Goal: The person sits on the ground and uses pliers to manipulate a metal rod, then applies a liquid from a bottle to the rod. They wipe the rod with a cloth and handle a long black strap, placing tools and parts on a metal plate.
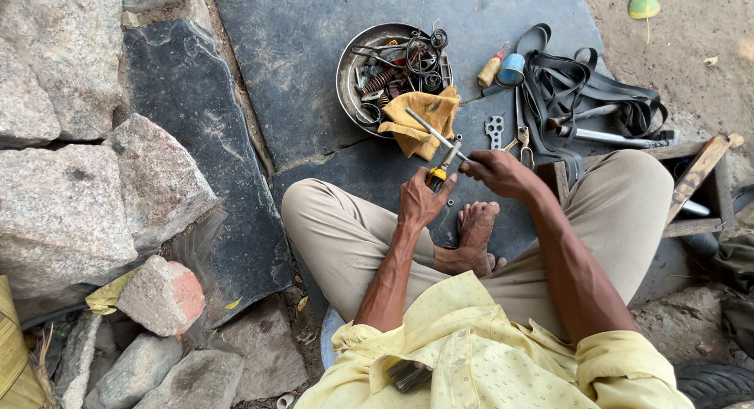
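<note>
- Yellow-handled tool [437,174] sits gripped in the left hand [422,198], fingers curled tight around it, apparently to steady it.
- Right hand [498,172] pinches closed on the near end of a thin grey metal rod [434,133], which slants up toward the dish, meeting the tool just above the bare feet [475,232].
- Round metal dish of springs and wire [390,73] lies just beyond, a folded yellow cloth [418,118] draped on its rim.
- Black rubber strips [585,91], scissors [521,134], flat spanner [494,130] crowd the dark stone slab [314,55] at right.
</note>
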